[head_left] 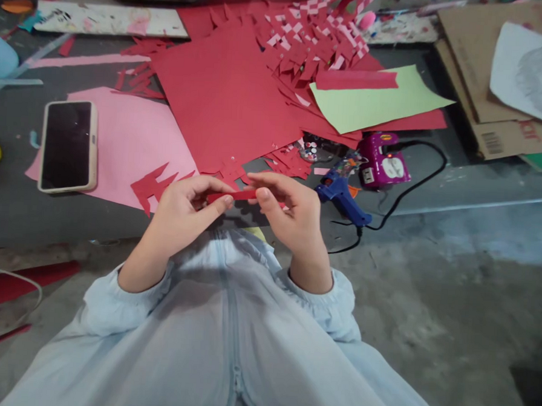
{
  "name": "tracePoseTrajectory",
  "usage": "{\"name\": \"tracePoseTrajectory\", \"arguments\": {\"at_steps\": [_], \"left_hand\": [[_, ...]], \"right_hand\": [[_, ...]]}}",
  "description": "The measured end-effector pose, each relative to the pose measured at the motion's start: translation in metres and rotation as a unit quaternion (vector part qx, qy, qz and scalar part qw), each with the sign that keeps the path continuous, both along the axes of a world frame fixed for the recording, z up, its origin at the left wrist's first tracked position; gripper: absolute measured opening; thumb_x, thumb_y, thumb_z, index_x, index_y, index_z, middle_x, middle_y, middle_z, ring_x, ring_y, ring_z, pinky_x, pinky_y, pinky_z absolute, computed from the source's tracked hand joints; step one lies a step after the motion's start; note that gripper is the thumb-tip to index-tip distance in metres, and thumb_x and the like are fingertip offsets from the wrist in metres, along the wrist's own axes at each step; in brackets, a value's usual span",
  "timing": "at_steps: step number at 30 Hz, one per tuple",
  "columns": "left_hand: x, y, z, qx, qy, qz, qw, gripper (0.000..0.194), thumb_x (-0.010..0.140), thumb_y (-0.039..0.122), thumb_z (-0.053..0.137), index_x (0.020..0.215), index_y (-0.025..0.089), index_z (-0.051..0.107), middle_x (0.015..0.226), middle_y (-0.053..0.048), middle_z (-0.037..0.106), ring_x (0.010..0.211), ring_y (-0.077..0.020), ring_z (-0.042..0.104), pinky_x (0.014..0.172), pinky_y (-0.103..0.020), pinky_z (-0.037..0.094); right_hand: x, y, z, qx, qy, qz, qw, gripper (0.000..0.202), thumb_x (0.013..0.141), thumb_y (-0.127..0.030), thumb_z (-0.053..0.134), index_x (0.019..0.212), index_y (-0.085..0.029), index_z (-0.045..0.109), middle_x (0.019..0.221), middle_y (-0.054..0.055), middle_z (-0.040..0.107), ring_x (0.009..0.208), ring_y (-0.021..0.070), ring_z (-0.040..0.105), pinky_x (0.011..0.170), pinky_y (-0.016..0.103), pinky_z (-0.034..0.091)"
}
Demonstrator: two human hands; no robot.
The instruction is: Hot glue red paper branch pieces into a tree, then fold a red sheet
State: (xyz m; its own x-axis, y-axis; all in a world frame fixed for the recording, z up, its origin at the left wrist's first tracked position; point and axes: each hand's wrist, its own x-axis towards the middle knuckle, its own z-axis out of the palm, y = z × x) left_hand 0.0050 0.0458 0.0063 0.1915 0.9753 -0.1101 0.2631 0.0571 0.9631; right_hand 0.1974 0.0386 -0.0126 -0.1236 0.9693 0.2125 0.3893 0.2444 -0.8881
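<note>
A narrow red paper strip (pixel 243 195) stretches between my two hands, just over the table's near edge. My left hand (pixel 189 208) pinches its left end between thumb and fingers. At the other end, the thumb and fingers of my right hand (pixel 293 213) close on the strip. Below and behind the hands lie red paper cutouts (pixel 230 169) and a large red sheet (pixel 231 92). Left of my left hand, a jagged red cutout (pixel 151 184) rests on a pink sheet (pixel 120 140). A blue glue gun (pixel 344 195) lies just right of my right hand.
A phone (pixel 69 147) lies at the left. To the right are a purple power box (pixel 384 163) with a black cable (pixel 437 157), a light green sheet (pixel 380 103) and cardboard (pixel 469 68). Woven red-and-pink paper pieces (pixel 316 33) pile up at the back.
</note>
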Motion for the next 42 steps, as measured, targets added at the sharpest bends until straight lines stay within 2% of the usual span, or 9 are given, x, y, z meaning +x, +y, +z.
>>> {"name": "tracePoseTrajectory", "arguments": {"at_steps": [3, 6, 9, 14, 20, 26, 31, 34, 42], "left_hand": [[-0.002, -0.002, 0.000, 0.033, 0.036, -0.011, 0.999, 0.019, 0.082, 0.036, 0.070, 0.090, 0.019, 0.076, 0.080, -0.003, 0.073, 0.067, -0.0128, 0.063, 0.059, -0.023, 0.048], [-0.002, -0.005, -0.001, 0.066, 0.094, -0.012, 0.993, 0.017, 0.084, 0.036, 0.069, 0.088, 0.021, 0.076, 0.079, -0.002, 0.074, 0.067, -0.0126, 0.063, 0.061, -0.023, 0.048], [-0.001, -0.007, -0.001, 0.071, 0.126, 0.003, 0.989, 0.015, 0.083, 0.034, 0.070, 0.092, 0.023, 0.074, 0.076, 0.001, 0.072, 0.061, -0.0103, 0.059, 0.061, -0.023, 0.046], [0.001, -0.008, 0.001, 0.060, 0.097, 0.014, 0.993, 0.033, 0.080, 0.024, 0.071, 0.112, 0.024, 0.064, 0.068, 0.007, 0.063, 0.058, -0.0078, 0.054, 0.059, -0.021, 0.043], [-0.004, -0.006, 0.004, 0.022, 0.073, 0.018, 0.997, 0.033, 0.079, 0.022, 0.069, 0.110, 0.024, 0.061, 0.066, 0.007, 0.060, 0.058, -0.0083, 0.052, 0.060, -0.023, 0.043], [-0.007, -0.004, 0.003, 0.026, 0.069, 0.019, 0.997, 0.033, 0.078, 0.024, 0.070, 0.110, 0.023, 0.064, 0.068, 0.005, 0.062, 0.058, -0.0092, 0.051, 0.060, -0.025, 0.042], [-0.006, -0.005, 0.002, 0.039, 0.073, 0.001, 0.997, 0.034, 0.078, 0.027, 0.071, 0.111, 0.022, 0.065, 0.070, 0.004, 0.065, 0.059, -0.0097, 0.054, 0.061, -0.024, 0.044], [-0.006, -0.005, 0.001, 0.056, 0.089, 0.000, 0.995, 0.030, 0.080, 0.030, 0.070, 0.109, 0.022, 0.068, 0.072, 0.002, 0.068, 0.061, -0.0102, 0.056, 0.061, -0.024, 0.045], [-0.006, -0.004, -0.003, 0.053, 0.135, -0.011, 0.989, 0.016, 0.084, 0.035, 0.066, 0.081, 0.021, 0.074, 0.073, 0.000, 0.073, 0.061, -0.0116, 0.060, 0.059, -0.023, 0.045]], "right_hand": [[-0.005, 0.004, 0.004, -0.006, -0.011, 0.043, 0.999, 0.028, 0.090, -0.045, 0.062, 0.098, -0.021, 0.074, 0.091, 0.004, 0.076, 0.073, 0.0125, 0.068, 0.060, 0.023, 0.051], [-0.010, 0.007, 0.007, 0.022, -0.028, 0.057, 0.998, 0.019, 0.088, -0.038, 0.066, 0.085, -0.021, 0.075, 0.078, 0.001, 0.074, 0.068, 0.0113, 0.062, 0.060, 0.024, 0.047], [-0.015, 0.007, 0.007, 0.029, -0.045, 0.021, 0.998, 0.018, 0.089, -0.029, 0.064, 0.076, -0.021, 0.073, 0.070, 0.000, 0.070, 0.062, 0.0108, 0.058, 0.059, 0.025, 0.044], [-0.013, 0.009, 0.005, 0.041, -0.068, -0.018, 0.997, 0.018, 0.088, -0.027, 0.063, 0.074, -0.021, 0.071, 0.069, -0.001, 0.069, 0.063, 0.0109, 0.059, 0.063, 0.025, 0.046], [0.007, 0.016, 0.001, 0.063, -0.081, -0.172, 0.980, 0.011, 0.086, -0.023, 0.064, 0.079, -0.020, 0.072, 0.076, 0.001, 0.073, 0.072, 0.0158, 0.068, 0.071, 0.031, 0.054], [0.002, 0.012, 0.008, 0.001, -0.039, -0.032, 0.999, 0.018, 0.086, -0.029, 0.066, 0.102, -0.022, 0.073, 0.105, 0.005, 0.074, 0.091, 0.0159, 0.070, 0.077, 0.029, 0.057], [-0.008, 0.009, 0.011, -0.052, -0.014, 0.049, 0.997, 0.015, 0.086, -0.031, 0.067, 0.093, -0.020, 0.074, 0.088, 0.002, 0.075, 0.075, 0.0119, 0.067, 0.066, 0.024, 0.053], [-0.009, 0.008, 0.009, -0.073, 0.002, 0.054, 0.996, 0.009, 0.084, -0.025, 0.067, 0.080, -0.019, 0.072, 0.075, -0.001, 0.073, 0.065, 0.0096, 0.063, 0.060, 0.022, 0.049], [-0.015, 0.007, 0.003, -0.091, 0.004, 0.024, 0.996, 0.009, 0.081, -0.029, 0.070, 0.080, -0.021, 0.074, 0.075, 0.000, 0.073, 0.066, 0.0114, 0.063, 0.061, 0.024, 0.050]]}}
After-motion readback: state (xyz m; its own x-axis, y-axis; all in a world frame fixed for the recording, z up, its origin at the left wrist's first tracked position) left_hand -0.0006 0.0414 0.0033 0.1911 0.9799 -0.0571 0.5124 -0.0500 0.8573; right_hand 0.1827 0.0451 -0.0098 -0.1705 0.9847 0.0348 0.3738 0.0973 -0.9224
